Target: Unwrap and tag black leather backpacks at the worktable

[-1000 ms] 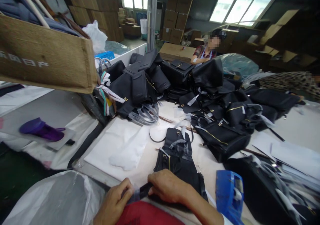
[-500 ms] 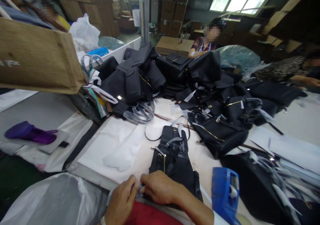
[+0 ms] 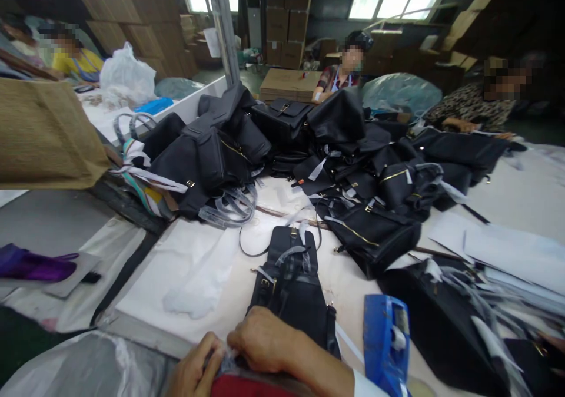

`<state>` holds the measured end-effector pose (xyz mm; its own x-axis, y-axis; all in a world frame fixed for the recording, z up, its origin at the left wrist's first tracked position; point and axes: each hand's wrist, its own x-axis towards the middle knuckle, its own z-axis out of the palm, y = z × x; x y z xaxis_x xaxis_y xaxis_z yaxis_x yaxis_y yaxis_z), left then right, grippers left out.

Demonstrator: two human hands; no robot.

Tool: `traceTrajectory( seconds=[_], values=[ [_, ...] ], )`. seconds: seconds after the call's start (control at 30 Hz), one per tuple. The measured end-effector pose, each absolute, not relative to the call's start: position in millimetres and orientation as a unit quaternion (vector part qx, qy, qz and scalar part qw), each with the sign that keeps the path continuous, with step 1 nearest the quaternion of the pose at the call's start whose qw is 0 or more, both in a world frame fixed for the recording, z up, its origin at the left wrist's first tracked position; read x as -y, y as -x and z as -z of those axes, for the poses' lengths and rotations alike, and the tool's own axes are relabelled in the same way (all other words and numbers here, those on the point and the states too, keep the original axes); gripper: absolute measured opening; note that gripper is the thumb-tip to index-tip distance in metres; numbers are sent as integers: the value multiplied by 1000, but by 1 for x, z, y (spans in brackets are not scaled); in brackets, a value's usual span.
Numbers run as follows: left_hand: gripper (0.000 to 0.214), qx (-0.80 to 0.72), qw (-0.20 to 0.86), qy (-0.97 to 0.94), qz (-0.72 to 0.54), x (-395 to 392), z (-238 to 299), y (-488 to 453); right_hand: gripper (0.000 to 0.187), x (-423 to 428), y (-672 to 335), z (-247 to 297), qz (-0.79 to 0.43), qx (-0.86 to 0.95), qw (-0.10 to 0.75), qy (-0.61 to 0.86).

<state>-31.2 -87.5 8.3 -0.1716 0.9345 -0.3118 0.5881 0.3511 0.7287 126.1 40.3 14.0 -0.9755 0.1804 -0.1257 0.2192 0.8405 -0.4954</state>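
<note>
A black bag (image 3: 293, 294) lies flat on the table right in front of me, its straps wrapped in clear film. At its near edge my left hand (image 3: 194, 370) and my right hand (image 3: 265, 344) meet, both with fingers closed in a pinch on a bit of clear plastic wrap (image 3: 227, 361) over the bag's strap. The strap itself is mostly hidden under my fingers. A blue tape dispenser (image 3: 386, 341) stands just right of my right forearm.
A big heap of black bags (image 3: 335, 155) covers the middle of the table. White sheets (image 3: 189, 267) lie left of my bag, and more paper (image 3: 512, 250) lies at the right. A brown box (image 3: 44, 135) hangs at left. Other people sit at the far side.
My hands have come together, from spread along the dark strap to a tight pinch at one spot. The view has swung left and down, so everything has shifted right.
</note>
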Motion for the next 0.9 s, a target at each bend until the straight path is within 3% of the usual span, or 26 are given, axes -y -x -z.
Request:
traceTrajectory(
  seconds=[0.3,0.53,0.67,0.7,0.8,0.9],
  values=[
    [26,-755,373,-500,-203,71,-8,29,16,-77,-151,-9,296,-934,41,-193],
    [26,-735,400,-508,-204,45,-3,22,12,-75,-142,-10,321,-930,41,-175],
    [27,-743,406,-487,-216,34,0,29,38,-92,-162,-21,328,-920,-4,-215],
    [27,-745,413,-473,-225,31,0,32,38,-97,-167,-23,313,-925,-10,-216],
    [30,-740,456,-425,-255,23,1,36,11,-108,-176,-21,242,-950,-12,-196],
    [31,-726,495,-388,-277,14,1,34,16,-110,-172,-12,176,-964,-52,-192]
  ],
)
